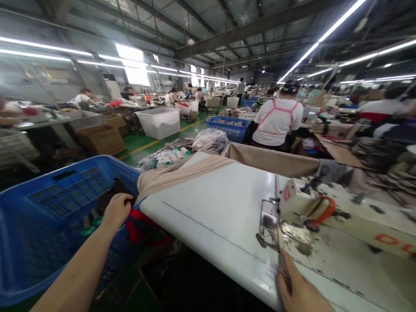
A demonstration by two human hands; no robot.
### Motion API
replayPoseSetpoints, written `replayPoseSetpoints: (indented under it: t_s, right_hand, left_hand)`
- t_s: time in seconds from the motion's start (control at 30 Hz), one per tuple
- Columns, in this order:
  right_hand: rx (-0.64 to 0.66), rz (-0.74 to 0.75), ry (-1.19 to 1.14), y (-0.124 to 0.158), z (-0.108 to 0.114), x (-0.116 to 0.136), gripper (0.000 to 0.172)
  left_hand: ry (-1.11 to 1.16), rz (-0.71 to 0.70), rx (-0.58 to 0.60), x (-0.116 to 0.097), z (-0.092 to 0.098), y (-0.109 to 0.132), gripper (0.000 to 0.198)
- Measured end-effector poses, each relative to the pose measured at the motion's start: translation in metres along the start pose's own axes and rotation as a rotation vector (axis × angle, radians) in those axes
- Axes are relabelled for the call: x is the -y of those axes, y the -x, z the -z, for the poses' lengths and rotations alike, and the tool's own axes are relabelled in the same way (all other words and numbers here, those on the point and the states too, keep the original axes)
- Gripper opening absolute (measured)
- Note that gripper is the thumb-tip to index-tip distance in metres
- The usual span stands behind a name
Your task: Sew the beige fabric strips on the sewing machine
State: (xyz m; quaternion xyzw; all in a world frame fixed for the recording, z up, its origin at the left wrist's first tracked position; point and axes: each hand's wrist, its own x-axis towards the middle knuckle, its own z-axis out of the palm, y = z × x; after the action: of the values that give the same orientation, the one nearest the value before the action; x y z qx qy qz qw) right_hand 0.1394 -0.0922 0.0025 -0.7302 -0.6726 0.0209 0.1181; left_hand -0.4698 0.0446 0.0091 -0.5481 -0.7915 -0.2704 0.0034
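My left hand (116, 211) reaches into a blue plastic crate (39, 225) at the left and closes on a dark piece of fabric (112, 193) lying inside it. Green thread spools (91, 221) lie in the crate just left of that hand. My right hand (299, 290) rests at the front edge of the white sewing table (211, 208), its fingers around a thin metal strip (280, 242) that runs past the machine's plate. The white sewing machine (328, 212) stands just beyond the right hand. Beige cloth (182, 171) drapes over the table's far left corner.
A beige cloth bin (276, 160) lines the table's far side. Bagged goods (182, 151) lie beyond the cloth. A person in a white shirt (277, 117) sits ahead with their back to me. Other workers, a cardboard box (100, 138) and a white tub (159, 121) fill the hall.
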Motion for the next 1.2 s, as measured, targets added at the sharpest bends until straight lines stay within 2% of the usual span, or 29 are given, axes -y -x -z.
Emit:
replayPoseSetpoints:
  t_s: [0.1, 0.17, 0.23, 0.33, 0.47, 0.53, 0.6, 0.7, 0.8, 0.87, 0.97, 1.03, 1.2]
  right_hand:
    - [-0.045, -0.037, 0.134, 0.004, 0.004, 0.011, 0.051]
    - [-0.064, -0.052, 0.180, 0.005, 0.006, 0.018, 0.050]
    - [-0.071, -0.060, 0.191, 0.006, 0.006, 0.021, 0.051]
    - [-0.088, -0.057, 0.175, 0.007, 0.005, 0.021, 0.053]
    - [-0.103, -0.046, 0.144, 0.009, 0.002, 0.018, 0.054]
    - [-0.084, -0.053, 0.131, 0.009, 0.001, 0.017, 0.053]
    - [-0.063, -0.060, 0.103, 0.009, 0.001, 0.015, 0.053]
    - [-0.054, -0.041, -0.018, 0.011, 0.005, 0.011, 0.050]
    - [-0.065, -0.047, -0.231, 0.013, 0.012, -0.003, 0.046]
    - [-0.108, -0.115, -0.302, 0.013, 0.016, -0.018, 0.046]
    - [-0.235, -0.220, -0.242, 0.014, 0.015, -0.045, 0.048]
    - [-0.304, -0.239, -0.159, 0.015, 0.010, -0.059, 0.046]
    - [-0.408, -0.072, 0.022, 0.020, -0.003, -0.069, 0.038]
  left_hand:
    - [0.090, -0.249, -0.031, -0.043, -0.030, 0.007, 0.031]
    - [0.177, -0.413, -0.023, -0.083, -0.054, 0.020, 0.030]
    - [0.251, -0.528, 0.033, -0.130, -0.077, 0.044, 0.029]
    - [0.355, -0.730, 0.199, -0.206, -0.102, 0.093, 0.030]
    - [0.323, -1.060, 0.381, -0.294, -0.119, 0.162, 0.038]
    - [0.279, -1.150, 0.416, -0.326, -0.123, 0.187, 0.047]
    - [0.237, -1.192, 0.409, -0.350, -0.126, 0.204, 0.048]
    - [0.208, -1.270, 0.380, -0.370, -0.129, 0.215, 0.047]
    - [0.214, -1.304, 0.338, -0.374, -0.129, 0.217, 0.046]
    - [0.210, -1.309, 0.312, -0.373, -0.128, 0.217, 0.046]
    - [0.189, -1.316, 0.298, -0.372, -0.125, 0.216, 0.051]
    - [0.179, -1.305, 0.304, -0.371, -0.124, 0.216, 0.055]
    - [0.169, -1.290, 0.325, -0.372, -0.124, 0.218, 0.067]
